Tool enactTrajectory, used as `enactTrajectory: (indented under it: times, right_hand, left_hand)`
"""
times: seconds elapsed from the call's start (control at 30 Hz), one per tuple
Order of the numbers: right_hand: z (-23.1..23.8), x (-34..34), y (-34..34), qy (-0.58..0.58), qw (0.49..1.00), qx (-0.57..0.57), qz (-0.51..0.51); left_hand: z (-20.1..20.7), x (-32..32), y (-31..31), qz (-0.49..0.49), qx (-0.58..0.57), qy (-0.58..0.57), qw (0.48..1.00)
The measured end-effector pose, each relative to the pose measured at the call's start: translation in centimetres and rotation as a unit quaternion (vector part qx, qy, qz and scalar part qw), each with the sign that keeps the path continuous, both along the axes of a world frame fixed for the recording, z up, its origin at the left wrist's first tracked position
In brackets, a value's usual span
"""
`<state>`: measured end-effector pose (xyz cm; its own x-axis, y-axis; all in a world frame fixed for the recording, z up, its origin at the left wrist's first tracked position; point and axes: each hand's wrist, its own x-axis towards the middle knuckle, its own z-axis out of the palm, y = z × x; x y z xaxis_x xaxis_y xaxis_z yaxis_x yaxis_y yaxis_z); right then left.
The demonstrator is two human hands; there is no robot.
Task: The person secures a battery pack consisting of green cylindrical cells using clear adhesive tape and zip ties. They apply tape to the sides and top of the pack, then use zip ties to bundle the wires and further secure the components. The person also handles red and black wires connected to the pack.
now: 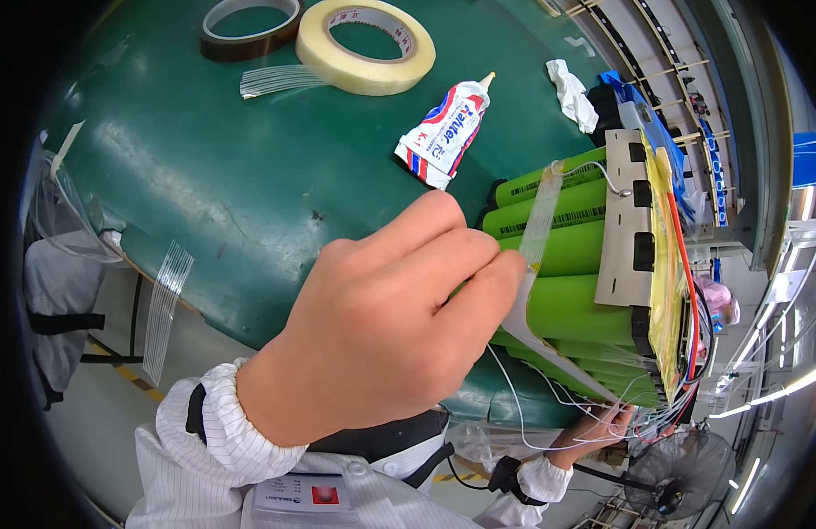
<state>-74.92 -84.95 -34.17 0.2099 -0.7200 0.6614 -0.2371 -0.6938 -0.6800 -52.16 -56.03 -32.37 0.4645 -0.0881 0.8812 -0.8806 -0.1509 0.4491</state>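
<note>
A battery pack (pixel 575 304) of several green cylindrical cells stands at the right of the table. Along its left side runs a translucent filament tape strip (pixel 542 220), and a whitish band continues below it. My left hand (pixel 399 317) is closed, its fingers pinched at the tape strip against the cells; the fingertips are partly hidden. At the pack's lower corner, my right hand (pixel 606 428) has its fingers curled around the edge among thin white wires (pixel 514 397). Red, blue and black leads (pixel 687 264) run down the pack's right face, over yellowish sheeting.
A roll of clear tape (pixel 368 75) with a loose end and a brown tape roll (pixel 249 40) lie at the back of the green table (pixel 205 167). Near them are a white glue tube (pixel 447 132) and crumpled tissue (pixel 573 95). A tape strip (pixel 165 309) hangs off the left edge.
</note>
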Motion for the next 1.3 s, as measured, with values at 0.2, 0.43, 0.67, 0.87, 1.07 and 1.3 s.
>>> enactTrajectory:
  times: [0.2,0.43,0.67,0.87,1.07,1.3]
  right_hand:
    - [-0.1,0.4,0.2,-0.023,1.0,0.011,-0.004]
    - [-0.3,-0.1,-0.6,-0.013,1.0,0.002,0.01]
    - [-0.5,-0.8,-1.0,0.011,1.0,-0.02,0.006]
    - [-0.2,-0.1,0.0,-0.012,1.0,0.01,0.026]
    - [-0.2,0.1,0.1,-0.02,1.0,0.015,0.018]
    - [-0.3,-0.1,-0.4,0.001,1.0,-0.014,-0.002]
  left_hand:
    - [0.5,0.3,-0.5,-0.018,-0.015,-0.009,1.0]
    - [-0.3,0.8,-0.9,-0.032,0.0,0.001,0.999]
    - [1.1,0.2,-0.2,-0.005,0.022,0.035,0.999]
    - [0.9,0.4,-1.0,0.023,-0.003,-0.004,1.0]
    - [1.4,0.5,-0.7,0.052,0.084,0.0,0.995]
    - [0.4,0.7,-0.9,0.051,0.043,-0.024,0.998]
